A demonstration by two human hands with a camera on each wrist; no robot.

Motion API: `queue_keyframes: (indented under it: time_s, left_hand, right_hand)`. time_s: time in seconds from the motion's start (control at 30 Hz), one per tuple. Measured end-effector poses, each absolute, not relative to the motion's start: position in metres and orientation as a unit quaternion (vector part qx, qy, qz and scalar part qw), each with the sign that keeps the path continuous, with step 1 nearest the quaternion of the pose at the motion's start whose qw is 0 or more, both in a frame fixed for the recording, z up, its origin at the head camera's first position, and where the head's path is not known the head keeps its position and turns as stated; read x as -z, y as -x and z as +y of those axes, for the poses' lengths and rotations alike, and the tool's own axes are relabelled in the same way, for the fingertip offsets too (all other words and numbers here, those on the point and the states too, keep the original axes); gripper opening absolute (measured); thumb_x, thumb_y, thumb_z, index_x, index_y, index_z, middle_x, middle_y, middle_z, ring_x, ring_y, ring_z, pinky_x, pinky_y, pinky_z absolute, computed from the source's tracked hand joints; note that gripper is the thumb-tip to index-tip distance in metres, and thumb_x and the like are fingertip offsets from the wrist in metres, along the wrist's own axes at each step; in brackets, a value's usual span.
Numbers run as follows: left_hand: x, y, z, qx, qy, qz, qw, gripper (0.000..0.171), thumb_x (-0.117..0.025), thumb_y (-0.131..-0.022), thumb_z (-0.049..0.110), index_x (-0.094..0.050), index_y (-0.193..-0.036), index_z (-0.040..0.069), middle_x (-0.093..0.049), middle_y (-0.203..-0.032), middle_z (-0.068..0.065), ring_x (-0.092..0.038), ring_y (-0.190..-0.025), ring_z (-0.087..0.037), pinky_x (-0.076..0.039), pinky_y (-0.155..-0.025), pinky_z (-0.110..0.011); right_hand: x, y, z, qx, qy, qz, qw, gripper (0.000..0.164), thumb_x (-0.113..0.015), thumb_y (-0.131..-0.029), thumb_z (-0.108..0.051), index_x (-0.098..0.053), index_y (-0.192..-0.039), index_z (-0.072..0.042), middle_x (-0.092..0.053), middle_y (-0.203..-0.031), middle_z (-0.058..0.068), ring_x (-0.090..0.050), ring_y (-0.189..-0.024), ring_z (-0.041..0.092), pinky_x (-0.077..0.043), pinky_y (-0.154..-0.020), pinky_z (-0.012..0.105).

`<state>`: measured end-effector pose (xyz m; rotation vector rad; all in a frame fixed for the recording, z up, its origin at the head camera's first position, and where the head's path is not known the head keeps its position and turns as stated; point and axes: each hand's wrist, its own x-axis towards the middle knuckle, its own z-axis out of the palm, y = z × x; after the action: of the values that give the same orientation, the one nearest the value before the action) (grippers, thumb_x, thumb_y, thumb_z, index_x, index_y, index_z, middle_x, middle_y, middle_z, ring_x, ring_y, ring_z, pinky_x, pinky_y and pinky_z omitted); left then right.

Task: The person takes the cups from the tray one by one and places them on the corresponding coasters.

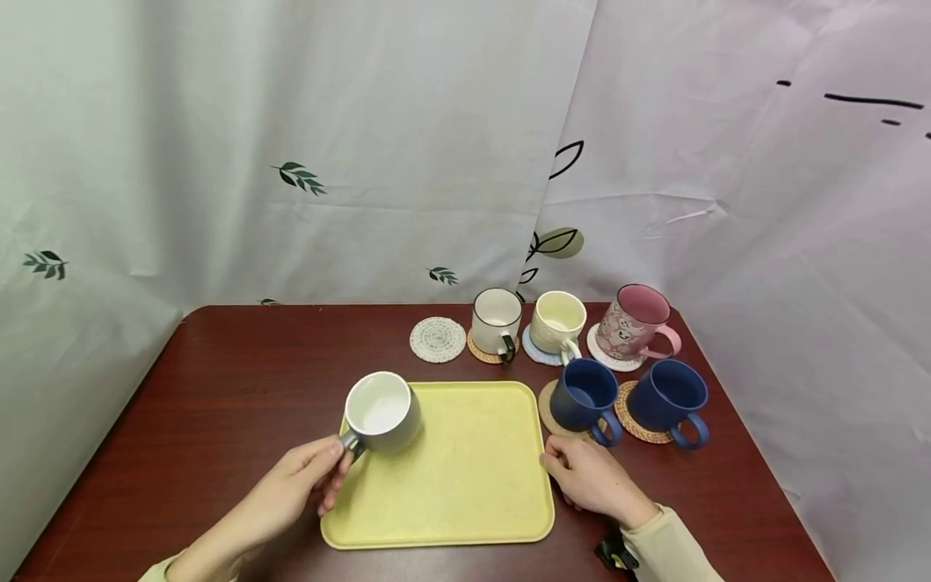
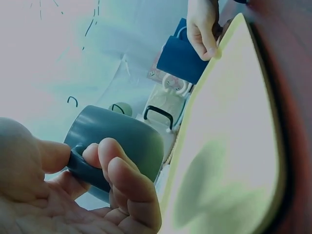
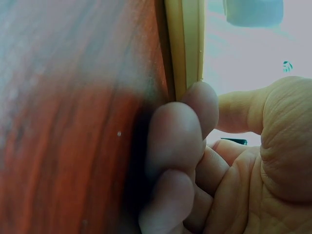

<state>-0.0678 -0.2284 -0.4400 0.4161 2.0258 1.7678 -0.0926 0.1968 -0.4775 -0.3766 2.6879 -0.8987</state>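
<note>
My left hand (image 1: 313,477) pinches the handle of a grey mug (image 2: 117,141) with a white inside. This mug (image 1: 389,420) is over the back left corner of a yellow tray (image 1: 451,485), and its shadow falls on the tray in the left wrist view. At the tray's right side, my right hand (image 1: 589,477) holds the rim between thumb and curled fingers. The right wrist view shows the fingertips (image 3: 175,129) right at the tray's edge (image 3: 187,48), low over the table.
A bare white coaster (image 1: 437,339) lies behind the tray. Beside it, on coasters, stand a black-rimmed white mug (image 1: 494,327), a cream mug (image 1: 556,323) and a pink mug (image 1: 629,323). Two blue mugs (image 1: 582,396) stand on coasters near my right hand. A curtain (image 1: 364,162) hangs behind the table.
</note>
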Motion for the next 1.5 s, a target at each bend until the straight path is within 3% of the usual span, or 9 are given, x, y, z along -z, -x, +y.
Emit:
queue_keyframes:
  time_s: [0.57,1.07,1.5]
  left_hand:
    - [0.429,0.13,-0.197,-0.622,-0.077,0.754,0.198,0.042,-0.037,-0.114,0.033,-0.048,-0.101,-0.005,-0.051,-0.077,-0.006,-0.052,-0.064,-0.012,-0.049,-0.057,-0.027]
    - [0.442,0.19,-0.176,-0.624,-0.043,0.752,0.21,0.036,-0.031,-0.115,0.03,-0.048,-0.101,0.001,-0.049,-0.077,-0.001,-0.049,-0.067,-0.013,-0.047,-0.061,-0.027]
    - [0.447,0.22,-0.157,-0.646,0.007,0.727,0.234,0.033,-0.036,-0.113,0.037,-0.048,-0.101,0.008,-0.048,-0.077,0.0,-0.048,-0.066,-0.012,-0.044,-0.062,-0.024]
  right_hand:
    - [0.478,0.091,0.197,0.312,0.137,0.931,0.133,0.03,-0.057,-0.107,-0.028,-0.056,-0.077,-0.022,-0.048,-0.046,-0.014,-0.052,-0.035,0.006,-0.043,-0.049,0.022]
    - [0.478,0.092,0.197,0.31,0.132,0.931,0.138,0.031,-0.055,-0.107,-0.026,-0.055,-0.076,-0.022,-0.05,-0.048,-0.011,-0.052,-0.036,0.008,-0.044,-0.048,0.023]
    - [0.48,0.092,0.197,0.303,0.137,0.934,0.131,0.032,-0.056,-0.107,-0.027,-0.054,-0.076,-0.023,-0.05,-0.048,-0.011,-0.052,-0.036,0.006,-0.043,-0.049,0.022]
